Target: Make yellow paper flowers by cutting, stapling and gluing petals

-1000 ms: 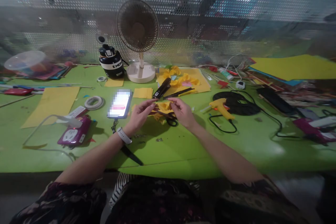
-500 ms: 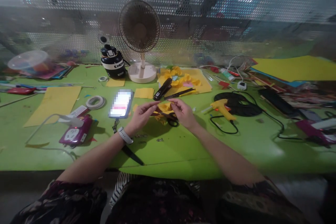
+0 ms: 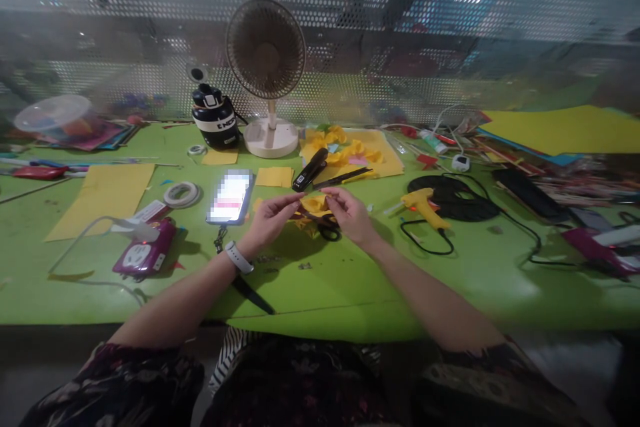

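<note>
Between my two hands is a yellow paper flower (image 3: 313, 203), its petals folded and curled. My left hand (image 3: 273, 219) pinches its left edge with thumb and fingertips. On the opposite edge, my right hand (image 3: 349, 215) pinches the paper in the same way. Below the flower lie dark-handled scissors (image 3: 329, 230), their blades partly hidden by yellow paper. A black stapler (image 3: 310, 171) lies just beyond my hands, with a dark pointed tool (image 3: 342, 178) beside it. More yellow paper flowers (image 3: 353, 152) rest on a yellow sheet at the back.
A phone (image 3: 230, 197) and a tape roll (image 3: 181, 195) lie to the left, near a purple power socket (image 3: 145, 250). A white fan (image 3: 271, 137) and a black bottle (image 3: 216, 120) stand behind. To the right is a yellow glue gun (image 3: 424, 205) with its black cord.
Both hands stay almost in place, still pinching the yellow paper flower. The flower's petals appear very slightly shifted; nothing else on the table has moved.
</note>
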Available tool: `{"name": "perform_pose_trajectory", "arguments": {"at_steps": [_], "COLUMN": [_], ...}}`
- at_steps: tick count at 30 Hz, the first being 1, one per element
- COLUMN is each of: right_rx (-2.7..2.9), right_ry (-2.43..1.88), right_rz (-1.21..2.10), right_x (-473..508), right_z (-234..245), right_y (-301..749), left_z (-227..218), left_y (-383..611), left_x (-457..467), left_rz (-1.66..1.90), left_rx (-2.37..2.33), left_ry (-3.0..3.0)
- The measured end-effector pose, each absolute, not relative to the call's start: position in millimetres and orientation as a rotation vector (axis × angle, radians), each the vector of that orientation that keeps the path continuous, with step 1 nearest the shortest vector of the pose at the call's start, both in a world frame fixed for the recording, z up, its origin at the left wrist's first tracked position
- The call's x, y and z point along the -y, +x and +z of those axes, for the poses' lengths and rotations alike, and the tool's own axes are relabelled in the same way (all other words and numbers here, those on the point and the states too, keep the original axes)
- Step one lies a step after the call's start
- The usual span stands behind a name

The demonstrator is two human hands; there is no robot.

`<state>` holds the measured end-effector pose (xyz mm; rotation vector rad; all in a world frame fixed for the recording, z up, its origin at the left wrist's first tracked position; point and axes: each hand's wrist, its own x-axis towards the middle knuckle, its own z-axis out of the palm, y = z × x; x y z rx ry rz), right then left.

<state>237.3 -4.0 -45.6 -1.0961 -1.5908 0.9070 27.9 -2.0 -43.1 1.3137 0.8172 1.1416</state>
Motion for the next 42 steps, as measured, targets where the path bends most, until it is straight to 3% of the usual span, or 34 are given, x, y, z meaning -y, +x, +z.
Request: {"name": "perform_pose_trajectory", "arguments": {"at_steps": [18, 35, 42], "right_rx": [1.531, 1.594, 1.404], "right_ry": [-1.022, -1.089, -1.109], "right_rz": [1.131, 1.122, 1.407], "right_x": [16, 17, 10], "right_z": [-42, -40, -35], "right_y": [229, 230, 232], "left_z": [-60, -47, -46], "left_y": [27, 23, 21], "left_x": [-4, -3, -3], "left_rz": [1.105, 1.185, 1.245], "left_rx": [-0.884, -0.912, -0.909], "left_ry": [1.659, 1.901, 2.050]}}
